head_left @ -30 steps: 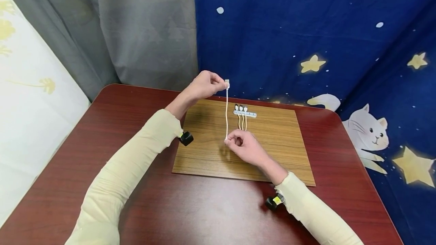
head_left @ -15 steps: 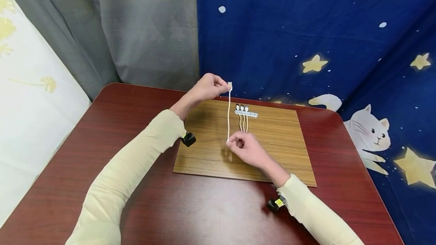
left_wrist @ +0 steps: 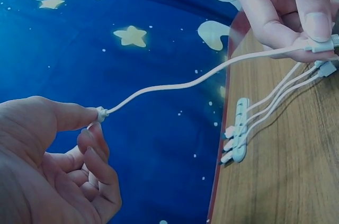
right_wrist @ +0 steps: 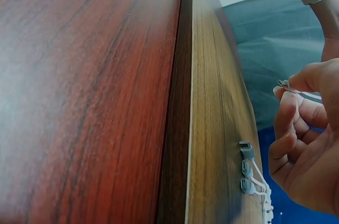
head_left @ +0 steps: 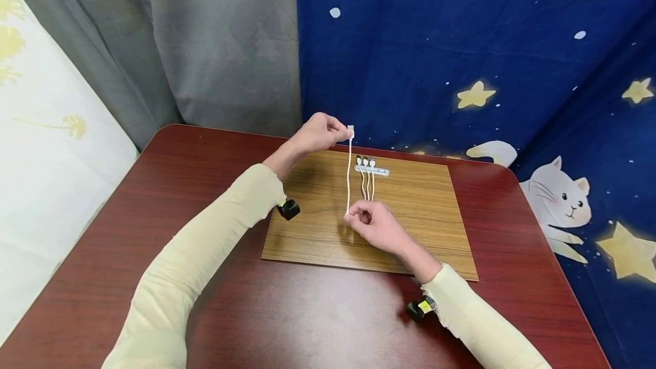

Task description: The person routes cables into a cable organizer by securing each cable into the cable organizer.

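A short white USB cable [head_left: 349, 178] stretches between the two hands above the wooden board. My left hand [head_left: 320, 131] pinches its USB plug end between thumb and finger, with the metal tip pointing up. Lower and nearer, my right hand [head_left: 378, 226] pinches the other connector [left_wrist: 320, 45]. In the left wrist view the cable sags in a slight wave. Just behind the right hand, a pale cable clip strip [head_left: 379, 171] lies on the board with 3 white cables [left_wrist: 275, 97] in its slots; their near ends show as grey-white connectors [right_wrist: 247, 168] in the right wrist view.
The wood-grain board [head_left: 307, 238] lies on a dark red table [head_left: 225, 300]. Blue star-patterned curtain [head_left: 400, 44] and grey curtain [head_left: 225, 44] hang right behind the table's far edge. Small black cameras [head_left: 289, 209] are strapped at both wrists.
Both hands, still pinching the cable ends, have shifted slightly to the right toward the clip strip. The left hand is also a little lower in view. The cables in the strip stay put.
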A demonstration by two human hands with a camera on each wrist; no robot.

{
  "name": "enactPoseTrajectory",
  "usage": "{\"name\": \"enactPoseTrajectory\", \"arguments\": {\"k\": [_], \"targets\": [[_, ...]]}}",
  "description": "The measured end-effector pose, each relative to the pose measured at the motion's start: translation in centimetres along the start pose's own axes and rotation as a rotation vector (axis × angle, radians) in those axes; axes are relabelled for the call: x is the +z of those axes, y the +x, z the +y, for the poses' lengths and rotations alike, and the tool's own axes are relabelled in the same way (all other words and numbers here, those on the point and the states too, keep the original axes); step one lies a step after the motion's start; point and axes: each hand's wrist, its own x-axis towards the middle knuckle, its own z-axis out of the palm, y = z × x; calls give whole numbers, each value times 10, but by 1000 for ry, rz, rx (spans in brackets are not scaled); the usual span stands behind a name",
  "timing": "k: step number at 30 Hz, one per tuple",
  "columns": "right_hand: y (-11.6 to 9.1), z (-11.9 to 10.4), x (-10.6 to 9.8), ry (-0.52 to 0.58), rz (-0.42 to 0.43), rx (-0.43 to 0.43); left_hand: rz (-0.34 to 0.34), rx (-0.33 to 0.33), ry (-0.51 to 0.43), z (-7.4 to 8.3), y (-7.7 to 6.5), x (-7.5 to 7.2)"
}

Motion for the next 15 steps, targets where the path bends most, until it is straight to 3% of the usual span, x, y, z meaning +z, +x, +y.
{"name": "enactPoseTrajectory", "arguments": {"k": [15], "targets": [[-5, 8, -7, -3, 28, -5, -10, -5, -47, 0, 10, 13]]}}
